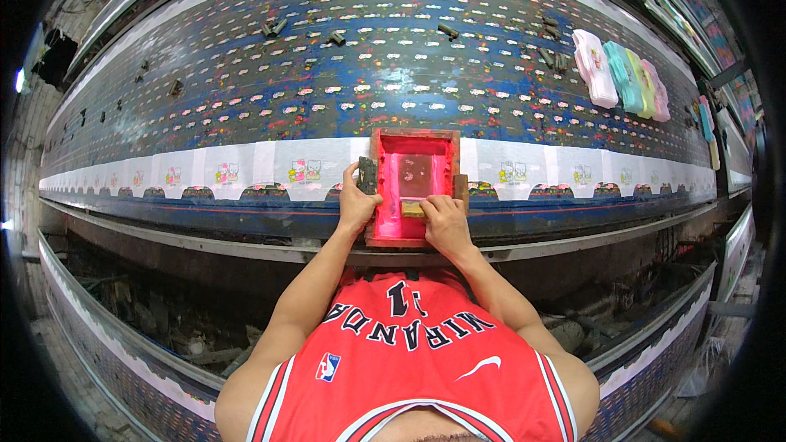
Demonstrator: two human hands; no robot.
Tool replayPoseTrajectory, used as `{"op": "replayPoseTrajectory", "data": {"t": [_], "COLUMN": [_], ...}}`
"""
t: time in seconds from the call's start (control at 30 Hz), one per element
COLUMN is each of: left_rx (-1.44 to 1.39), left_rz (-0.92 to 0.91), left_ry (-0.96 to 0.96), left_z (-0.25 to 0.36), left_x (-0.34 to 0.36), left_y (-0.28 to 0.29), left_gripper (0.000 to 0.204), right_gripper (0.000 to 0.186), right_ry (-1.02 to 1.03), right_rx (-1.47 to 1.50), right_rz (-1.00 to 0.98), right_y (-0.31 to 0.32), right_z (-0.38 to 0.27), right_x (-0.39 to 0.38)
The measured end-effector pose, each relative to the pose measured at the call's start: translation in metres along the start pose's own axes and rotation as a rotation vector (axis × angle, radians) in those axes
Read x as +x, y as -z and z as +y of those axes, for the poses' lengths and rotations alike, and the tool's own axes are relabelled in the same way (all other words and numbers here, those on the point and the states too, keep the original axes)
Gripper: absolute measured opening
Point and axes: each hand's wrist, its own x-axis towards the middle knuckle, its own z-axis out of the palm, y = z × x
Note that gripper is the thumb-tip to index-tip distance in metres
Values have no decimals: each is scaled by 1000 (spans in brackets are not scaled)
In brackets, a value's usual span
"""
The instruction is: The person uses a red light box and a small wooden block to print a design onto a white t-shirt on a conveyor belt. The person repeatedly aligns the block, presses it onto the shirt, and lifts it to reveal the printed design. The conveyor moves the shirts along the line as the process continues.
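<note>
Left hand [358, 206] grasps the block [368, 175] left of the frame [416, 134]; right hand [448, 223] grasps the squeegee [412, 209], its right end hidden; the counter [401, 106] lies open beyond.

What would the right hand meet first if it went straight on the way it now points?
Past the yellowish block already in its grip, the right hand would likely meet the far rim of the red frame, toward its left corner, though one view leaves depth unclear.

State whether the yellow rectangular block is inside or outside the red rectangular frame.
Inside: the right hand holds the yellow block between top and bottom walls of the red frame.
</note>
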Motion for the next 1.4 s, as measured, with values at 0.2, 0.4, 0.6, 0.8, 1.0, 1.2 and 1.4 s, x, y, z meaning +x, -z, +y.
{"op": "replayPoseTrajectory", "data": {"t": [0.2, 0.4, 0.6, 0.8, 1.0, 1.2, 1.4], "left_rx": [7, 123, 149, 144, 157, 122, 95], "left_rz": [8, 27, 19, 24, -29, -18, -32], "left_ry": [-32, -58, -47, -66, 13, -56, -52], "left_z": [-19, -8, 2, -7, 1, -8, -16], "left_x": [6, 2, 0, 2, 2, 3, 5], "left_y": [-1, 0, 1, 2, 4, 2, 2], "left_gripper": [88, 86, 86, 88, 88, 87, 87], "right_gripper": [29, 20, 18, 25, 17, 20, 28], "right_ry": [21, 51, 121, 516, 268, 73, 91], "right_rx": [-31, -55, -38, 24, -36, -79, -60], "right_rz": [-18, 66, 14, -174, -274, 116, -21], "right_y": [4, 12, -25, -11, 21, -20, -1], "right_z": [6, 31, 48, 48, 66, 45, 6], "right_x": [9, 85, 128, 84, 114, 92, 20]}}
